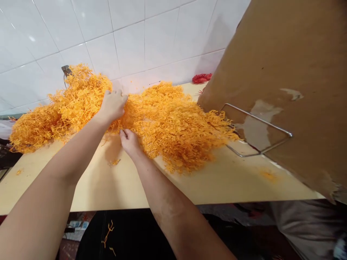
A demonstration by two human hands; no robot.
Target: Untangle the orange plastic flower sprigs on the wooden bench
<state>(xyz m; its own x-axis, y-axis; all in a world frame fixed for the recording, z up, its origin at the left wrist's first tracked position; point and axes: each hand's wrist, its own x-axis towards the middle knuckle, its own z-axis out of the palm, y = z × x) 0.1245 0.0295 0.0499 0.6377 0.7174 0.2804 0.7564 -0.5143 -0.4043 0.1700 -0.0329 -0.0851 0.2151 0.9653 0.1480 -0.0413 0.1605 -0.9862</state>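
Note:
Two large heaps of thin, orange, branching strands lie on the pale tabletop, a left heap [81,97] and a right heap [176,126]. Between them, my left hand [114,103] has its fingers curled into the strands at the left heap's edge, with the fingertips partly hidden. Lower and closer to me, my right hand [130,141] is closed in a pinch on strands at the near side of the right heap. A small loose orange scrap [115,162] rests on the table below my hands.
A big brown cardboard box [292,65] stands on the right, with a bent metal wire frame [260,124] against it. Red strands [202,78] lie at the back near the white tiled wall [130,39]. The table's front edge [114,209] runs close to my body.

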